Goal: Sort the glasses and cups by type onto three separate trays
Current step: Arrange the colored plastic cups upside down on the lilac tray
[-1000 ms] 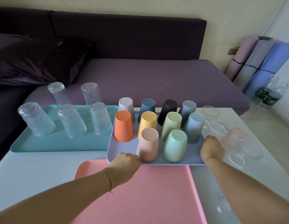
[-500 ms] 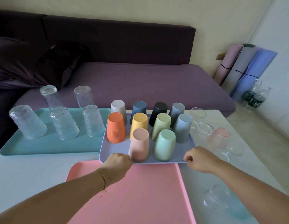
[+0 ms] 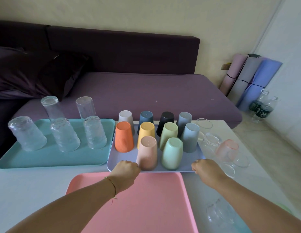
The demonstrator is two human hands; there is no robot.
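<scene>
White table (image 3: pixel 28 185) before a purple sofa (image 3: pixel 146 91): you are gripping the near long edge of the lavender tray (image 3: pixel 122 157) of upturned plastic cups (image 3: pixel 171 153), lying crosswise straight ahead, your left hand (image 3: pixel 125 170) curled toward its left end, your right hand (image 3: pixel 206 169) curled at its right corner.
</scene>
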